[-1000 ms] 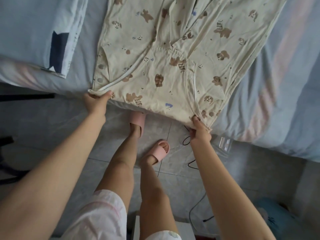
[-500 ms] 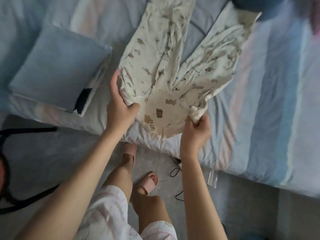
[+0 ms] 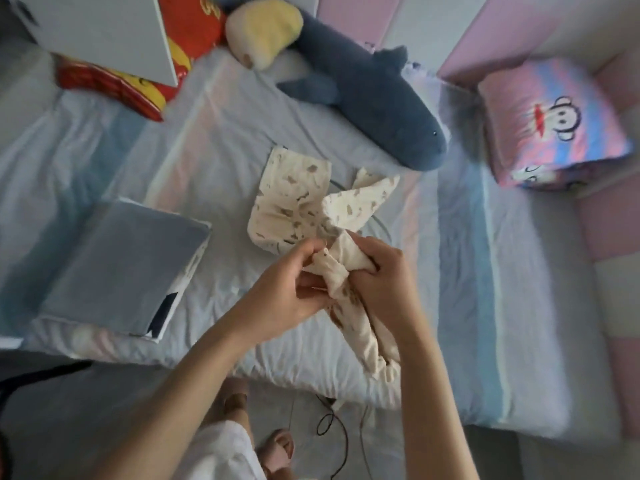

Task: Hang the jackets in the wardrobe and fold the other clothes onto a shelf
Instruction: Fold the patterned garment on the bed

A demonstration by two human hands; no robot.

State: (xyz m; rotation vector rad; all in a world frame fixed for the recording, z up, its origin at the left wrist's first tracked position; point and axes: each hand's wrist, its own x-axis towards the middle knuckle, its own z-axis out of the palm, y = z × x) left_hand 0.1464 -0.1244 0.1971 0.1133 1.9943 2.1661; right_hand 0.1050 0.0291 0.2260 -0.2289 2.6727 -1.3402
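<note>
Bunched inward since half a second ago, the cream bear-print cotton garment (image 3: 294, 202) sits mid-frame on the pale striped bed (image 3: 485, 271), its middle gripped by curled fingers of the left hand (image 3: 284, 296) and right hand (image 3: 384, 275), seemingly to draw the halves together for folding.

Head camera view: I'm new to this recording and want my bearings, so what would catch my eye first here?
First, both hands at the centre: the left hand and the right hand grip a bunched cream printed garment, whose far part lies on the bed. Next, a blue shark plush lies across the bed's far side, and a pink cushion with a monkey face sits at the far right.
</note>
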